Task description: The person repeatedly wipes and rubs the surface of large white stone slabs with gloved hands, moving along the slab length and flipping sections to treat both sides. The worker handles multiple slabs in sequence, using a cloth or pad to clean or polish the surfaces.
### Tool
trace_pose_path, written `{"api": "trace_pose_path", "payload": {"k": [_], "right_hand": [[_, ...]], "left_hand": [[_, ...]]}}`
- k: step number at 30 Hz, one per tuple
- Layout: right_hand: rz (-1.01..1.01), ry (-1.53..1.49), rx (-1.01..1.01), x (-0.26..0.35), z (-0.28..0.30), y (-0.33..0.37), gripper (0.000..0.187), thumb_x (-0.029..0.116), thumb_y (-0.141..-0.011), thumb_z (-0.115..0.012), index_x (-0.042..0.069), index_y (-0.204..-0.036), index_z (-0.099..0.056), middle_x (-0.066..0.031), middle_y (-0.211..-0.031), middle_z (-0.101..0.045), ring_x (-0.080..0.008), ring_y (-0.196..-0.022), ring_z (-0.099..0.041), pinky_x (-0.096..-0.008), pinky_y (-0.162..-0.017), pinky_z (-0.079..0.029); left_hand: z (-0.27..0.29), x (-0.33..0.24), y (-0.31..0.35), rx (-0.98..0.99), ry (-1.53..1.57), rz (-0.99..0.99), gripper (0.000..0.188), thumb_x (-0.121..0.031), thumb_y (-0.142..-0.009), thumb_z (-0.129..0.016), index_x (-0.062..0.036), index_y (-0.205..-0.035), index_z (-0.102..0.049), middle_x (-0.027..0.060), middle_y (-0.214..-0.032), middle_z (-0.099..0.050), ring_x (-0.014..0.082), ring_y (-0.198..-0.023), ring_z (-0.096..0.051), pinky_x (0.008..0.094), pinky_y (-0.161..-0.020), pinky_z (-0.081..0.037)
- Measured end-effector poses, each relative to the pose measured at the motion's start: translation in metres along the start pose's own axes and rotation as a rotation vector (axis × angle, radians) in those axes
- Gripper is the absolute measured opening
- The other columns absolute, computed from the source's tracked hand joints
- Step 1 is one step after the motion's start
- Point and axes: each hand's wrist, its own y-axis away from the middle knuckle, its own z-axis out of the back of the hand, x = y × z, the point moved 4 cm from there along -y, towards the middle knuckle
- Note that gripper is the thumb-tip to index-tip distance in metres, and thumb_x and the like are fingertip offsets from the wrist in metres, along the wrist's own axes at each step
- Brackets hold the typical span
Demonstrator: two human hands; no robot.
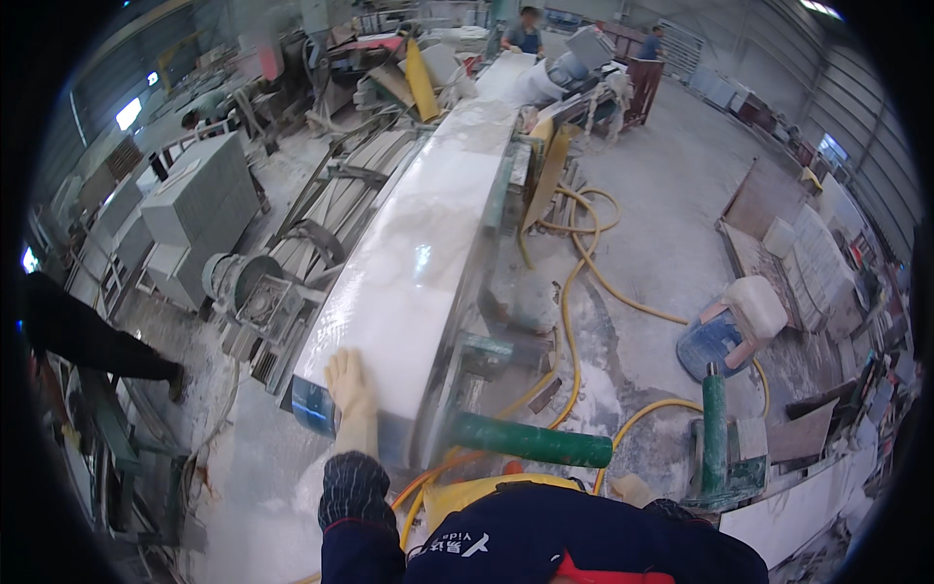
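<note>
Beyond the green tube (533,440), grey floor (647,204) spreads rightward past a yellow hose (576,375); left of the tube lies the long white strip (384,326) — glossy-topped, your left hand (352,391) flat and ungripping at its near edge, your half-hidden right hand's (633,490) grip impossible to tell — its long axis running away toward a co-worker (526,37).

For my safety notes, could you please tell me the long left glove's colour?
The left glove is pale creamy yellow, clearest in the head view.
</note>
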Motion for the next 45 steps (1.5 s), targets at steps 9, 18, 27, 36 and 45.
{"api": "trace_pose_path", "payload": {"k": [9, 18, 27, 36, 45], "right_hand": [[-0.356, 0.035, -0.005, 0.003, 0.004, 0.013, 0.033, 0.032, -0.094, -0.055, 0.001, -0.094, -0.068, -0.0199, -0.087, -0.071, -0.0369, -0.081, -0.07, -0.0431, -0.074, -0.054], [-0.051, -0.088, 0.061, 0.048, -0.025, 0.037, 0.029, 0.034, -0.09, -0.063, 0.005, -0.094, -0.066, -0.0237, -0.081, -0.068, -0.0471, -0.091, -0.067, -0.0479, -0.079, -0.053], [-0.503, -0.077, -0.084, 0.074, -0.021, -0.011, 0.044, 0.045, -0.089, -0.059, 0.005, -0.098, -0.075, -0.0212, -0.097, -0.074, -0.0397, -0.097, -0.07, -0.0473, -0.084, -0.053], [-0.336, -0.13, -0.093, 0.052, -0.044, -0.03, 0.043, 0.045, -0.091, -0.057, 0.007, -0.096, -0.075, -0.0203, -0.091, -0.073, -0.0395, -0.093, -0.07, -0.0472, -0.082, -0.053], [-0.313, -0.198, -0.06, 0.061, -0.037, -0.021, 0.041, 0.041, -0.091, -0.054, 0.008, -0.103, -0.075, -0.0201, -0.101, -0.072, -0.0391, -0.1, -0.068, -0.0463, -0.086, -0.052]], "left_hand": [[-0.016, -0.014, -0.009, -0.001, -0.146, 0.073, 0.05, -0.028, -0.096, -0.055, -0.0096, -0.142, -0.054, 0.02, -0.153, -0.047, 0.0397, -0.144, -0.038, 0.0507, -0.123, -0.02], [-0.007, -0.008, -0.003, -0.019, -0.015, 0.053, 0.048, -0.026, -0.099, -0.051, -0.0035, -0.141, -0.056, 0.0228, -0.148, -0.051, 0.0423, -0.141, -0.04, 0.0511, -0.123, -0.019], [-0.001, -0.009, 0.002, -0.015, -0.019, 0.031, 0.045, -0.023, -0.1, -0.047, 0.002, -0.136, -0.057, 0.0246, -0.146, -0.052, 0.0429, -0.142, -0.038, 0.0504, -0.123, -0.017], [0.002, -0.006, 0.005, -0.008, -0.03, 0.042, 0.045, -0.023, -0.1, -0.046, 0.0008, -0.137, -0.056, 0.0229, -0.147, -0.051, 0.0413, -0.141, -0.039, 0.0509, -0.123, -0.017], [0.007, -0.007, 0.01, -0.046, -0.034, 0.006, 0.042, -0.02, -0.099, -0.048, 0.0012, -0.134, -0.057, 0.0231, -0.143, -0.054, 0.043, -0.138, -0.042, 0.0527, -0.121, -0.02]]}}
